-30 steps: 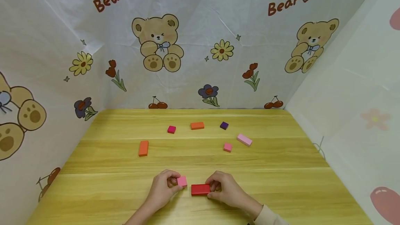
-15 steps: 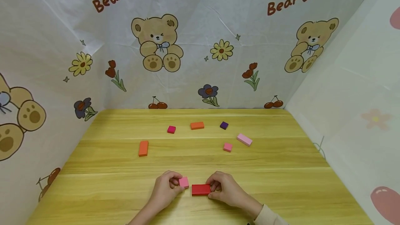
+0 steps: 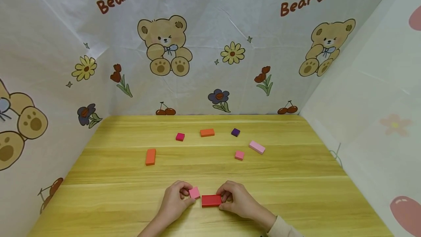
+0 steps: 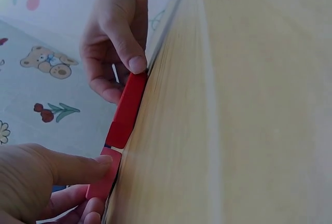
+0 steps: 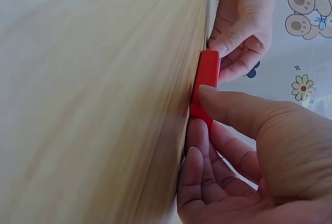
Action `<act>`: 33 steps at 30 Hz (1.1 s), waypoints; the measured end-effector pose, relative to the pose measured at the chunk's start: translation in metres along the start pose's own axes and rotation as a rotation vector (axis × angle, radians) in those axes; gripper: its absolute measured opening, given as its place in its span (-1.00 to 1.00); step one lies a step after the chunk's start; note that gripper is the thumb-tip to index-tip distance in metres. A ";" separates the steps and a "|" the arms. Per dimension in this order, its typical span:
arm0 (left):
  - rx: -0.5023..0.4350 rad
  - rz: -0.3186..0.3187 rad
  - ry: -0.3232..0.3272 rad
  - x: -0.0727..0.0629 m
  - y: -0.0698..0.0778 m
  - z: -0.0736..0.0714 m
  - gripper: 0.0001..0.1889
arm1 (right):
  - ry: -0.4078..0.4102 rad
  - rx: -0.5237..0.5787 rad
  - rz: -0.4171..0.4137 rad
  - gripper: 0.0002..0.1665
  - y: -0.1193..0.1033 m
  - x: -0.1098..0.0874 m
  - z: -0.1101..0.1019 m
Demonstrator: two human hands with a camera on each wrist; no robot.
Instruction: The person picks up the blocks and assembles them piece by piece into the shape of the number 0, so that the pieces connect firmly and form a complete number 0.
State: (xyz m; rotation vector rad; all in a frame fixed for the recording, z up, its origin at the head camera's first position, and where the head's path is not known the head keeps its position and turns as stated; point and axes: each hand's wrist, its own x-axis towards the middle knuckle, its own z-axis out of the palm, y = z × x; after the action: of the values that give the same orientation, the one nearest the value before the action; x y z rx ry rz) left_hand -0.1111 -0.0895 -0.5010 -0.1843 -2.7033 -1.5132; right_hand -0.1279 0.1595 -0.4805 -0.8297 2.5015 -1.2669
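Observation:
Near the front of the table, my left hand (image 3: pixel 175 198) pinches a small pink square block (image 3: pixel 194 193) between thumb and fingers. My right hand (image 3: pixel 237 199) grips the right end of a longer red rectangular block (image 3: pixel 211 200) lying flat on the wood. In the head view the pink block sits slightly turned, its corner close to the red block's left end. From the left wrist, the held square block (image 4: pixel 105 173) shows a narrow gap to the red block (image 4: pixel 128 111). The right wrist view has my thumb on the near end of the red block (image 5: pixel 206 76).
Farther back on the wooden table (image 3: pixel 115 189) lie two orange blocks (image 3: pixel 150 157), a magenta block (image 3: pixel 180 137), a purple block (image 3: pixel 235 132), a light pink long block (image 3: pixel 257 147) and a pink square block (image 3: pixel 239 155). A bear-printed cloth (image 3: pixel 197 83) stands behind.
My left hand has moved a little to the right with the pink block, bringing it closer to the red block and turning it slightly. The right hand and red block stay nearly still.

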 end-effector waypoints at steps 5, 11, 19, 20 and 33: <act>0.025 0.024 0.010 -0.001 -0.001 0.001 -0.65 | 0.002 -0.005 -0.002 -0.70 0.001 0.000 0.001; 0.063 0.044 0.015 -0.002 -0.002 0.003 -0.63 | 0.009 -0.012 -0.015 -0.70 0.002 0.000 0.001; 0.086 0.047 0.018 -0.002 -0.003 0.004 -0.64 | 0.015 -0.017 -0.025 -0.69 0.002 -0.001 0.001; 0.088 0.050 0.019 -0.002 -0.003 0.004 -0.63 | 0.013 -0.016 -0.017 -0.69 0.002 -0.001 0.001; 0.094 0.067 0.035 -0.005 -0.001 0.005 -0.62 | 0.006 -0.018 0.004 -0.69 0.005 -0.001 0.002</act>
State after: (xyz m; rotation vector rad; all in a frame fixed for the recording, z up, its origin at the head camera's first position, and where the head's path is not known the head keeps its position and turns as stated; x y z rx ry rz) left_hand -0.1059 -0.0856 -0.5048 -0.2407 -2.7050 -1.3554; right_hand -0.1287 0.1610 -0.4853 -0.8252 2.5214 -1.2498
